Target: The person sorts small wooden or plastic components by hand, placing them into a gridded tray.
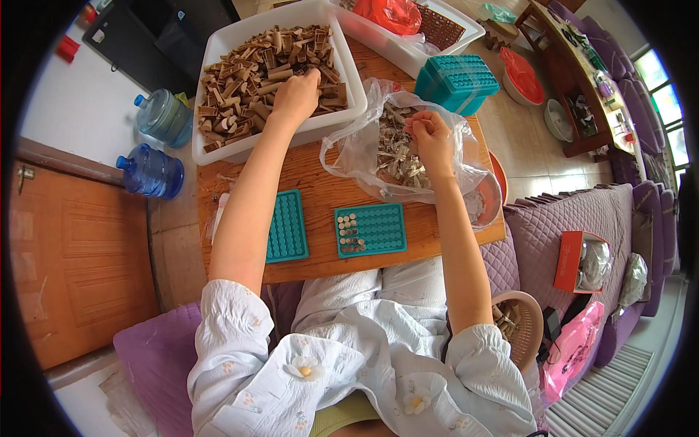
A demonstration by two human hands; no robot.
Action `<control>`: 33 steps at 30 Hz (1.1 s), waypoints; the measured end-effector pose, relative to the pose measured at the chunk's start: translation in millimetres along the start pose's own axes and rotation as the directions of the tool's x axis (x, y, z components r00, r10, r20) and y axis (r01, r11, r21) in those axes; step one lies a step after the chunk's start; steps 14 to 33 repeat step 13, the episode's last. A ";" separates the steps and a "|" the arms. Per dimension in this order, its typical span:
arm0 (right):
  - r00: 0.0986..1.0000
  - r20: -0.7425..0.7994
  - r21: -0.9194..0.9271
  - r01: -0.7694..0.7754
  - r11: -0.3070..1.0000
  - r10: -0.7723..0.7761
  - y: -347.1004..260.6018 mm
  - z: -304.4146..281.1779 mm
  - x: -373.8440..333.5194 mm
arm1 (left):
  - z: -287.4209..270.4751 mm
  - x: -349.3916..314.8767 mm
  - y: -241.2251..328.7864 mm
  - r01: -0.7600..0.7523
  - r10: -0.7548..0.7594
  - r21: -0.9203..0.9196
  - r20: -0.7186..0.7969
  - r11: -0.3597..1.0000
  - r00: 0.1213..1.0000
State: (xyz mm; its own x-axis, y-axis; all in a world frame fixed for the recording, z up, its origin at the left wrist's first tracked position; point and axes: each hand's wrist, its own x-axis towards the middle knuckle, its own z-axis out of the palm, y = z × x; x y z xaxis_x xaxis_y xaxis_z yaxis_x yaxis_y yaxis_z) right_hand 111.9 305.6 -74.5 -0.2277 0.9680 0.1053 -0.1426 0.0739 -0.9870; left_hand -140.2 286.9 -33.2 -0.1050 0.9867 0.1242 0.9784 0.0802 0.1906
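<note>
My left hand (297,96) reaches into a white plastic bin (358,102) heaped with short brown tube-like pieces (240,87). Its fingers are curled in among them, and whatever they grip is hidden. Over an open clear plastic bag (349,149), my right hand (431,142) holds its fingers pinched together; what is between them is too small to make out. Crumpled grey-brown strips (397,153) fill the bag. Nearer me lies a teal tray (382,229) with several small round white and grey pieces in its left-hand cells. Beside it, another teal tray (287,229) is partly covered by my left forearm.
The wooden table (320,266) reaches to my lap. A stack of teal trays (456,84) stands beyond the bag. A bowl (484,197) sits at the table's right edge, and a basket (526,328) of brown pieces beside my right elbow. Two water jugs (153,171) stand at left.
</note>
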 end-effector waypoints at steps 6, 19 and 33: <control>0.999 -0.033 -0.243 -0.029 0.970 0.021 7.3 -5.6 4.1 | -11.3 -11.4 1.0 -0.018 -0.256 -0.496 -0.478 0.868 0.840; 0.989 0.136 -0.676 0.047 0.736 0.062 -1.7 9.3 -11.5 | -29.3 -71.9 5.4 -0.045 -0.392 -0.996 -0.011 -0.076 0.920; 0.989 0.136 -0.676 0.047 0.736 0.062 -1.7 9.3 -11.5 | -29.3 -71.9 5.4 -0.045 -0.392 -0.996 -0.011 -0.076 0.920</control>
